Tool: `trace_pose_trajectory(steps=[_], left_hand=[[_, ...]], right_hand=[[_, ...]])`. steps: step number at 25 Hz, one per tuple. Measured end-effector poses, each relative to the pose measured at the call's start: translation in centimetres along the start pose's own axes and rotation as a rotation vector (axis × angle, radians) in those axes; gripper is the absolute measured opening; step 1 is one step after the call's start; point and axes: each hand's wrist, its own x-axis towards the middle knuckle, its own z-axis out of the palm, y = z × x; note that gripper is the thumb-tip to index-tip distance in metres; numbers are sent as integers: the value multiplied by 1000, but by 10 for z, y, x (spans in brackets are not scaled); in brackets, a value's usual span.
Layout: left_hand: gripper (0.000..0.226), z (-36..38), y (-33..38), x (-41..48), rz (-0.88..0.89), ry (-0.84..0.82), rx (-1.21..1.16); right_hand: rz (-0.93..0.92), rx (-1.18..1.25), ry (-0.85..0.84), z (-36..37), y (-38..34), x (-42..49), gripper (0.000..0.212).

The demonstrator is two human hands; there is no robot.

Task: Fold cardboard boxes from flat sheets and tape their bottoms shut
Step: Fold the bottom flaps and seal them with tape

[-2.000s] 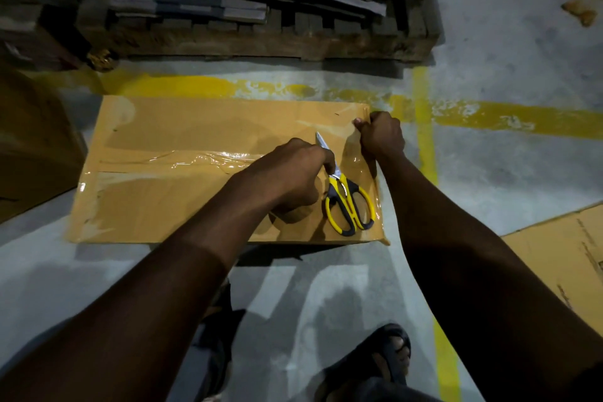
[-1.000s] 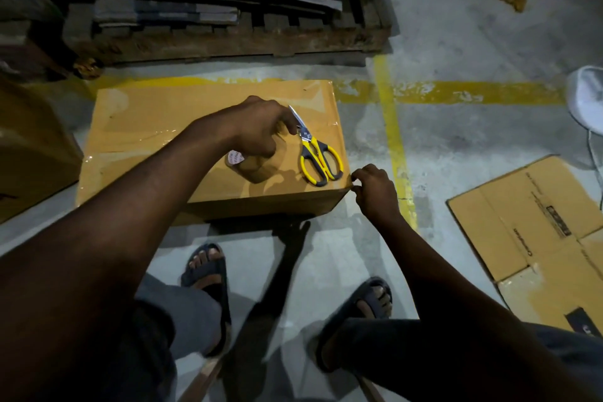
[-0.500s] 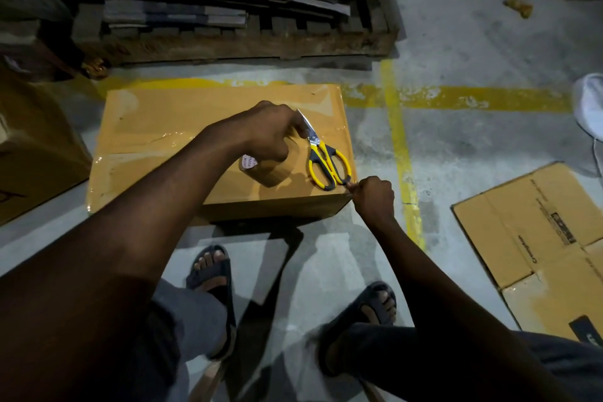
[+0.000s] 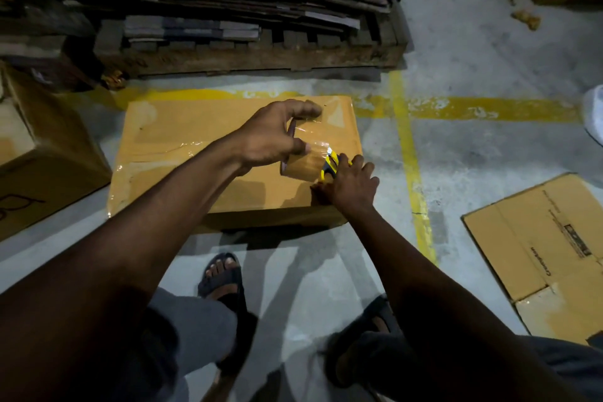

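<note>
Dark print on the flat cardboard sheet (image 4: 538,238) is too blurred to read.

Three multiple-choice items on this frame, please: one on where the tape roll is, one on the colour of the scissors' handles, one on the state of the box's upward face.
1. Where is the tape roll?
A. on a table
B. hung on a hook
C. in the left hand, over the cardboard box

2. What colour are the handles of the scissors?
A. yellow and black
B. red
C. green

3. The box's upward face is:
A. open, flaps standing
B. closed, with clear tape on it
C. crushed in

Answers: 1 C, the fingers curl round the roll; 2 A, yellow and black show beside the right hand; 3 B, glossy tape runs along the closed seam.
</note>
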Motion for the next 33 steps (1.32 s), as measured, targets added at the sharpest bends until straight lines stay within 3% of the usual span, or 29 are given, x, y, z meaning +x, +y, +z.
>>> trace_pose_trajectory(steps=[6, 15, 18, 21, 28, 33], left_hand=[[65, 5, 5, -16, 67, 18, -213], [67, 53, -25, -99, 41, -105, -64], [66, 66, -36, -127, 0, -112, -194], [67, 79, -37, -143, -38, -106, -278], [72, 77, -31, -141, -83, -134, -249], [71, 82, -28, -134, -65, -117, -213]], right_hand=[[72, 123, -133, -24, 7, 3, 49], [-356, 193, -36, -95, 93, -80, 63], [-397, 227, -65, -105, 105, -113, 59], [-465, 239, -98, -105, 110, -131, 67], [-510, 299, -151, -110, 115, -136, 63], [-499, 278, -156, -110, 112, -132, 77]])
